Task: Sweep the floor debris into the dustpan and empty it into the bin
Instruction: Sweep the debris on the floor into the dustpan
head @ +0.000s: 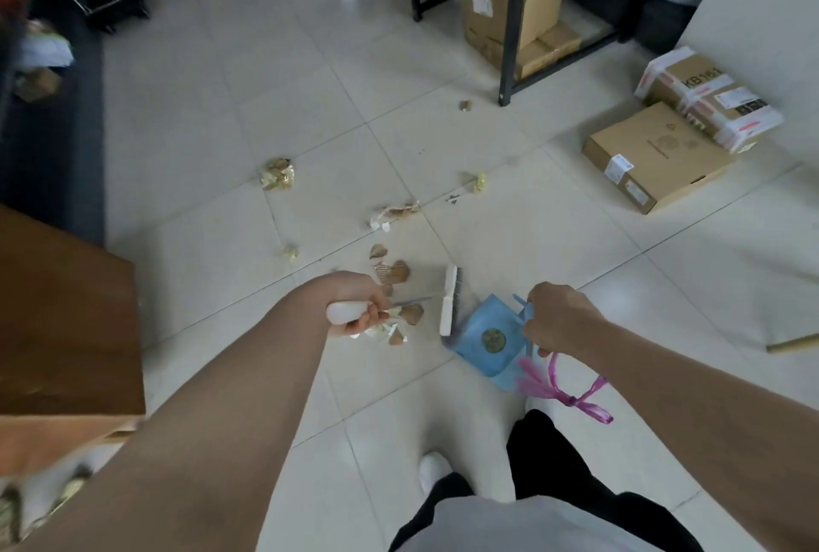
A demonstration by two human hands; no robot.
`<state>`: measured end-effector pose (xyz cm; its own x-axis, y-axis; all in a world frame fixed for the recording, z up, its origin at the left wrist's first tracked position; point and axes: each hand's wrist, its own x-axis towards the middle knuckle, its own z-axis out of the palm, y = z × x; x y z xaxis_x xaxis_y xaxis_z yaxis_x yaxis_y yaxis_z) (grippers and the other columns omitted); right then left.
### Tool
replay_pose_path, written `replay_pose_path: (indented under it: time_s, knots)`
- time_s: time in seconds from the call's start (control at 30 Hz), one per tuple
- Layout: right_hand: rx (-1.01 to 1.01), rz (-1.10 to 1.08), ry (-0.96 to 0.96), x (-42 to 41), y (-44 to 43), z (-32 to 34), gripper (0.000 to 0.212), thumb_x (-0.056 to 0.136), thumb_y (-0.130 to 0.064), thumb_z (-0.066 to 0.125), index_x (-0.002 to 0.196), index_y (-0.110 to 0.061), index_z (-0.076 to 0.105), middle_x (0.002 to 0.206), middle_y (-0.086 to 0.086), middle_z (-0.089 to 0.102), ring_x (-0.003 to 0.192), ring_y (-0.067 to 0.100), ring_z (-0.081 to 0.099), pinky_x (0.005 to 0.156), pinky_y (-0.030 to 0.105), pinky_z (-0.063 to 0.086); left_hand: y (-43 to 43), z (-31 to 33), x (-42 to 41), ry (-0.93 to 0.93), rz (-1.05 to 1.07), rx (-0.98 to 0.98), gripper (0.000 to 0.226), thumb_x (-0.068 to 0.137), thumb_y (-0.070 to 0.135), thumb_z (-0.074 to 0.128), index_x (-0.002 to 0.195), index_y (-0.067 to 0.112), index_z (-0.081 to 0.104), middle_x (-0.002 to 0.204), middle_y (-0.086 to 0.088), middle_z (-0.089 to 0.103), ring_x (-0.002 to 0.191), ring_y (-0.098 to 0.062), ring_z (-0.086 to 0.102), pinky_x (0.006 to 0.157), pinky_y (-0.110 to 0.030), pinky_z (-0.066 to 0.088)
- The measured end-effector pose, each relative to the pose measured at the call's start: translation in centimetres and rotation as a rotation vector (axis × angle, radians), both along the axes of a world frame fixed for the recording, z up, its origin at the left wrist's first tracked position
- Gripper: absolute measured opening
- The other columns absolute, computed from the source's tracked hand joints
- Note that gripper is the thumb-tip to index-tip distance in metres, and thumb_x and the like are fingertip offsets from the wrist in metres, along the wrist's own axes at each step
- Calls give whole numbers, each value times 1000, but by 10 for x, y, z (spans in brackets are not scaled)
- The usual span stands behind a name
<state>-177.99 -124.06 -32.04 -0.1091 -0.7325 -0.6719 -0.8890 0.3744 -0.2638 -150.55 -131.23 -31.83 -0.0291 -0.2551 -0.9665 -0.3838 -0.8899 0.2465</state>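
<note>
Two tools are in hand over the pale glossy tiled floor (212,117); I list items by descending size.

Light-blue plastic dustpan (476,356): lip down on the tiles just right of the brush head, with one round greenish scrap (493,339) inside; I judge it light and stiff, liable to skate on smooth tile, so hold it at the rear handle and press the lip flat; my right hand (559,320) has its fingers curled round that handle, near which a pink plastic ribbon (565,394) trails.

White-backed, dark-bristled hand brush (450,307): thin shaft, bulbous white grip; my left hand (356,307) is wrapped round the grip; I judge the bristles soft, so use short strokes.

Brown cardboard scraps (399,272) and crumpled yellowish wrappers (277,174): scattered left of and beyond the brush; I judge them near weightless and prone to flick away.

No bin is identifiable.
</note>
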Motion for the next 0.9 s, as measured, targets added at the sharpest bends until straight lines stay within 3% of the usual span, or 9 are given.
replay_pose_path:
  time_s: [0.1, 0.17, 0.3, 0.4, 0.53, 0.67, 0.73, 0.8, 0.9]
  knots:
    - [15, 21, 20, 25, 23, -4, 17, 80, -8, 67, 94, -9, 57, 99, 12, 69, 91, 29, 70, 79, 34, 58, 28, -6, 20, -91, -160, 10, 21, 91, 6, 56, 112, 11, 57, 77, -7, 60, 32, -4, 47, 32, -13, 40]
    - [11, 28, 28, 36, 35, -11, 18, 81, -7, 62, 99, -8, 60, 101, 12, 69, 90, 30, 70, 81, 37, 59, 42, -13, 35, -151, -259, 25, 22, 92, 6, 55, 113, 13, 54, 70, -4, 57, 32, -6, 46, 34, -13, 39]
    - [7, 12, 9, 50, 45, -24, 21, 79, -5, 53, 98, -10, 61, 92, 8, 71, 81, 25, 72, 79, 35, 60, 52, -23, 61, -231, -288, 9, 10, 90, 4, 53, 94, 12, 54, 60, -4, 52, 33, -9, 44, 36, -12, 36]
    - [9, -26, -20, 54, 44, -29, 20, 79, -6, 53, 95, -10, 63, 84, 7, 74, 76, 24, 73, 77, 35, 61, 50, -31, 61, -280, -273, -87, 15, 89, -4, 52, 76, 4, 49, 62, -11, 50, 41, -16, 43, 35, -13, 36]
    - [-10, -57, -53, 49, 33, -33, 17, 83, -8, 54, 96, -10, 65, 82, 7, 74, 71, 22, 74, 71, 32, 62, 40, -40, 46, -318, -246, -187, 16, 86, -12, 49, 76, 1, 51, 67, -12, 49, 50, -20, 42, 40, -17, 36]
    - [-31, -101, -94, 32, 7, -33, 13, 86, -9, 54, 94, -12, 64, 73, 4, 73, 52, 13, 70, 53, 21, 53, 7, -36, 18, -342, -373, -269, 16, 84, -6, 55, 70, 3, 53, 58, -11, 54, 49, -21, 47, 50, -23, 42]
    - [-44, -111, -108, 19, -13, -35, 13, 87, -9, 53, 94, -12, 65, 78, 2, 73, 53, 12, 71, 55, 23, 56, -17, -27, -4, -323, -372, -304, 15, 80, -5, 56, 67, 2, 54, 46, -9, 55, 47, -22, 49, 55, -28, 49]
    - [-54, -120, -117, 3, -35, -37, 14, 87, -10, 54, 95, -13, 65, 81, 2, 73, 57, 13, 73, 63, 28, 61, -43, -16, -31, -277, -283, -331, 10, 81, -5, 56, 73, 0, 55, 42, -9, 53, 38, -20, 49, 47, -24, 50]
    - [-58, -133, -120, -30, -71, -35, 15, 85, -10, 54, 95, -14, 65, 80, 3, 74, 62, 15, 74, 68, 32, 63, -81, -7, -79, -160, -168, -323, 9, 86, -6, 54, 90, 1, 51, 58, -11, 50, 25, -11, 43, 35, -13, 38]
